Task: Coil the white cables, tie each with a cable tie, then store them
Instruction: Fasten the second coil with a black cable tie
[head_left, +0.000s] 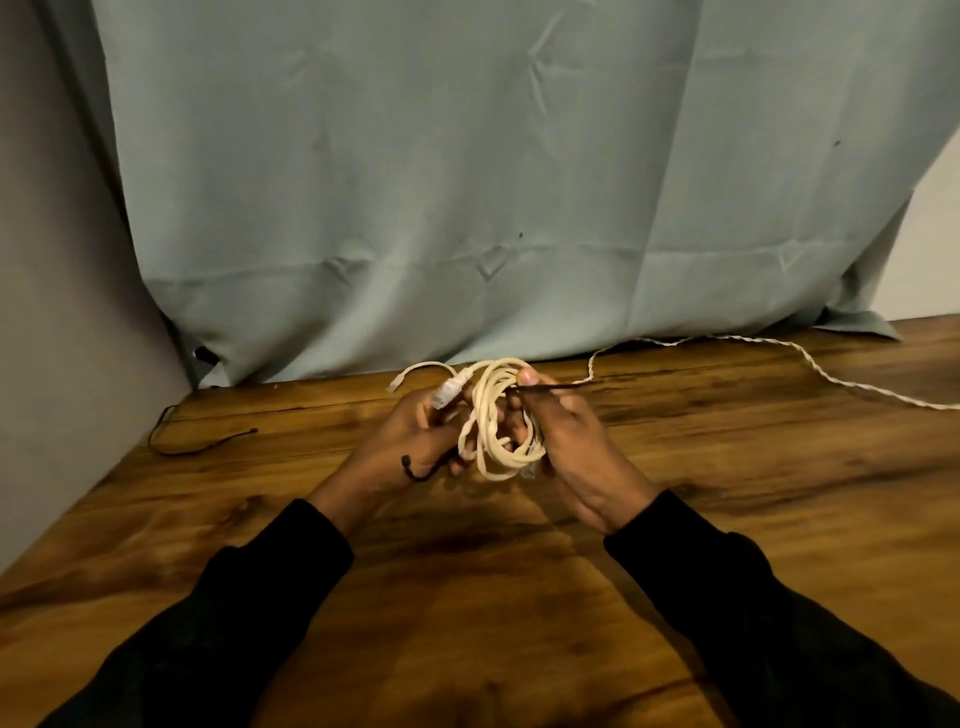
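A coiled white cable (496, 415) is held above the wooden table (467, 597) between both hands. My left hand (415, 441) grips the coil's left side, with a white plug by its fingers. The head end of a black cable tie (413, 470) hangs below this hand. My right hand (561, 436) holds the coil's right side and pinches the tie's thin black tail (558, 385), which points right. The tie's middle is hidden behind the coil. A second, twisted white cable (810, 364) lies loose on the table at the back right.
Another black cable tie (200, 447) lies on the table at the left, near the grey wall. A pale green cloth (467, 182) hangs behind the table's far edge. Bare wood stretches in front of my hands.
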